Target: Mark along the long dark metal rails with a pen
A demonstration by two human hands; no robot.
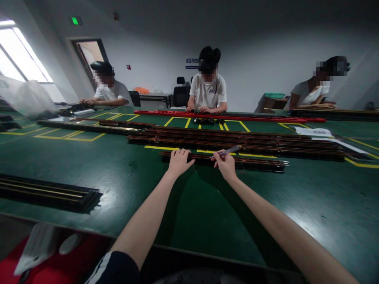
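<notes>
A long dark rail with copper strips (254, 161) lies across the green table in front of me. My left hand (179, 161) rests on its left end, fingers curled down over it. My right hand (225, 163) is closed in a pinch on a thin pen-like tool (227, 151) with a clear handle, its tip down at the rail. Both forearms reach out from the near edge.
A stack of similar long rails (237, 139) lies just beyond. Another black tray of rails (47, 193) sits at the near left. A red rail (231, 116) lies in front of three seated people across the table. Yellow lines mark the green table (207, 213).
</notes>
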